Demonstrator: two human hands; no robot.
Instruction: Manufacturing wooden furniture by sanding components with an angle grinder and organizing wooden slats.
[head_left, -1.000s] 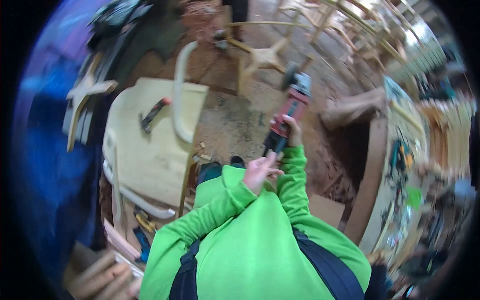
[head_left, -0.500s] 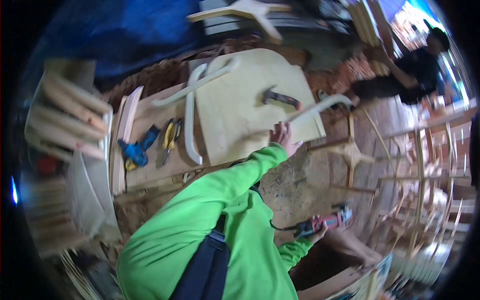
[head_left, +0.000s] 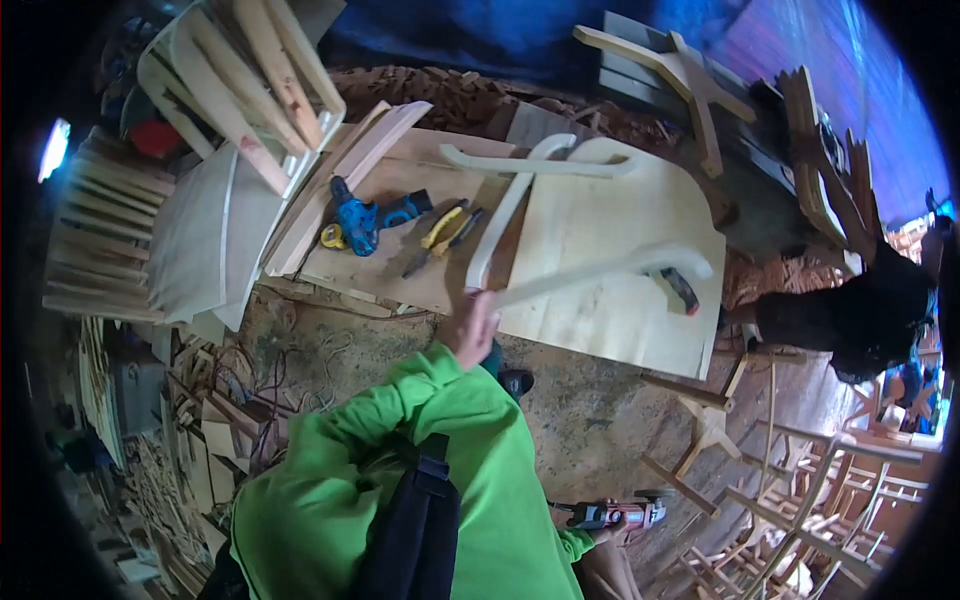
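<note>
My left hand (head_left: 470,330) is closed around one end of a pale, curved wooden leg (head_left: 600,276), at the near edge of a light wooden panel (head_left: 600,215). The leg reaches over the panel, and its bent far end partly covers a hammer (head_left: 680,290). Low on my right side, my right hand (head_left: 608,532) grips a red and black angle grinder (head_left: 620,513) by its body, the disc pointing away to the right. Two more curved legs cross at the panel's left: one curved leg (head_left: 575,168) lies over the other curved leg (head_left: 500,235).
Left of the panel lie a blue cordless drill (head_left: 358,222) and yellow-handled pliers (head_left: 440,238). Slatted wooden chair parts (head_left: 235,90) stand at the upper left. A person in dark clothes (head_left: 840,315) is at the right, near wooden frames (head_left: 705,440). Wood scraps (head_left: 200,440) cover the lower left.
The view has turned to the right. My left hand has drawn the curved leg leftward over the panel, so it now overlaps the hammer. The angle grinder stays in my right hand.
</note>
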